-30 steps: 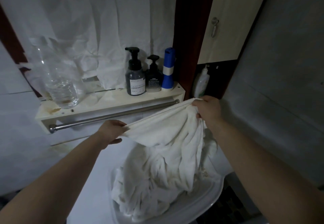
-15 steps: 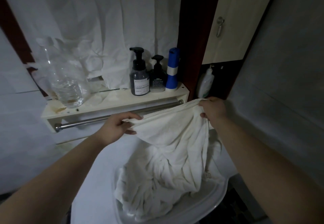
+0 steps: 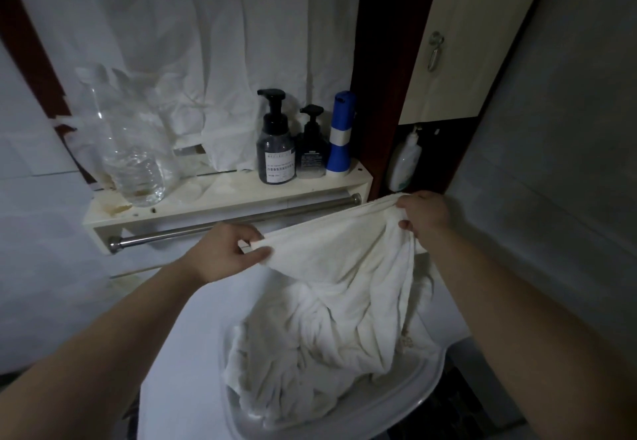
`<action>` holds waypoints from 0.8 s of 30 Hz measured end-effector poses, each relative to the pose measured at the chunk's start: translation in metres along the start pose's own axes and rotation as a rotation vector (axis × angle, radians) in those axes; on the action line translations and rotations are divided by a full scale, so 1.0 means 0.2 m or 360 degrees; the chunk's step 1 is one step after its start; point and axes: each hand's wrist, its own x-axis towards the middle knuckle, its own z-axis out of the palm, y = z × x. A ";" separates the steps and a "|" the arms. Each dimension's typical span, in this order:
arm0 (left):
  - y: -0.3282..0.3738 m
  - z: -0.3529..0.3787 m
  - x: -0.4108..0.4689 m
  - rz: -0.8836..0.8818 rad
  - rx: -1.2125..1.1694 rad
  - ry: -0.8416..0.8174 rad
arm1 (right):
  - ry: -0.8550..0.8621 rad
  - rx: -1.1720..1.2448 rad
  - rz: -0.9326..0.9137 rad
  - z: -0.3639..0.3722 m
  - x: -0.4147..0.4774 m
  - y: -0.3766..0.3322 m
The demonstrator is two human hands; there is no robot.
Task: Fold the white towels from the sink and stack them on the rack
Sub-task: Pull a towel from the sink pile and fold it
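Observation:
A white towel (image 3: pixel 341 260) hangs stretched between both hands above the sink (image 3: pixel 389 415). My left hand (image 3: pixel 224 253) pinches its left top corner. My right hand (image 3: pixel 424 213) grips the right top corner, slightly higher. The towel's lower part droops into a crumpled heap of white towels (image 3: pixel 296 377) lying in the sink basin. Just behind the held edge runs the metal rail (image 3: pixel 206 227) of the cream wall rack (image 3: pixel 220 198).
On the rack stand a clear plastic bottle (image 3: pixel 134 163), two dark pump bottles (image 3: pixel 275 153) and a blue-and-white container (image 3: pixel 339 139). White cloth hangs behind them. A cabinet door (image 3: pixel 458 43) and a dark wooden post are at right.
My left hand has shifted right along the towel's top edge, nearer the right hand, and now pinches it with thumb and fingers. The top edge sags a little more.

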 end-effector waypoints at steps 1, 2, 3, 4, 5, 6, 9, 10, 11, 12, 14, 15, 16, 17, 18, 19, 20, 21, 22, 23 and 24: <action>0.00 0.01 0.00 -0.0082 -0.0094 0.0122 | -0.0002 -0.0011 -0.0002 0.00 0.00 0.01; 0.01 0.02 0.01 -0.0202 -0.0263 0.0207 | -0.0004 0.0000 0.0001 0.00 0.00 0.01; 0.02 0.03 0.02 -0.0318 -0.0474 0.0248 | -0.0010 0.0026 0.0007 0.01 0.01 0.02; 0.03 0.04 0.03 -0.0409 -0.0686 0.0255 | -0.0013 0.0064 0.0033 0.01 0.01 0.02; 0.04 0.05 0.05 -0.0466 -0.0838 0.0272 | -0.0014 0.0102 0.0079 0.01 0.01 0.03; 0.04 0.06 0.06 -0.0510 -0.0931 0.0288 | -0.0027 0.0138 0.0124 0.01 0.02 0.03; 0.07 0.09 0.09 -0.0732 -0.1142 0.0337 | -0.0064 0.0239 0.0118 0.00 0.02 0.04; 0.08 0.09 0.10 -0.0851 -0.1286 0.0339 | -0.0071 0.0183 0.0050 -0.01 0.01 0.03; 0.08 0.10 0.11 -0.0977 -0.1448 0.0328 | -0.0026 0.0097 0.0061 -0.03 0.01 0.03; 0.09 0.11 0.12 -0.1090 -0.1605 0.0312 | 0.0018 -0.0116 0.0054 -0.04 -0.01 0.03; 0.11 0.13 0.15 -0.1230 -0.1842 0.0271 | -0.0024 -0.0685 -0.0166 -0.04 -0.03 0.01; 0.12 0.14 0.17 -0.1265 -0.1910 0.0252 | -0.0076 -0.0513 -0.0059 -0.04 -0.05 -0.01; 0.15 0.15 0.19 -0.1282 -0.1961 0.0243 | -0.0166 -0.0199 0.0060 -0.04 -0.07 -0.03; 0.18 0.17 0.22 -0.1284 -0.1998 0.0245 | -0.0197 0.0216 0.0125 -0.03 -0.07 -0.04; 0.22 0.18 0.24 -0.1277 -0.2025 0.0258 | -0.0214 0.0409 0.0104 -0.01 -0.12 -0.05; 0.25 0.20 0.27 -0.1261 -0.2045 0.0283 | -0.0235 0.0520 0.0089 0.00 -0.16 -0.06; 0.29 0.21 0.30 -0.1233 -0.2054 0.0308 | -0.0257 0.0513 0.0051 0.02 -0.19 -0.08; 0.33 0.23 0.33 -0.1196 -0.2045 0.0327 | -0.0307 0.0455 -0.0031 0.05 -0.22 -0.09; 0.37 0.24 0.35 -0.1158 -0.2026 0.0340 | -0.0350 0.0381 -0.0112 0.08 -0.25 -0.11; 0.41 0.26 0.38 -0.1123 -0.2008 0.0323 | -0.0357 0.0304 -0.0189 0.09 -0.27 -0.13; 0.45 0.27 0.40 -0.1102 -0.2012 0.0292 | -0.0360 0.0221 -0.0280 0.10 -0.29 -0.14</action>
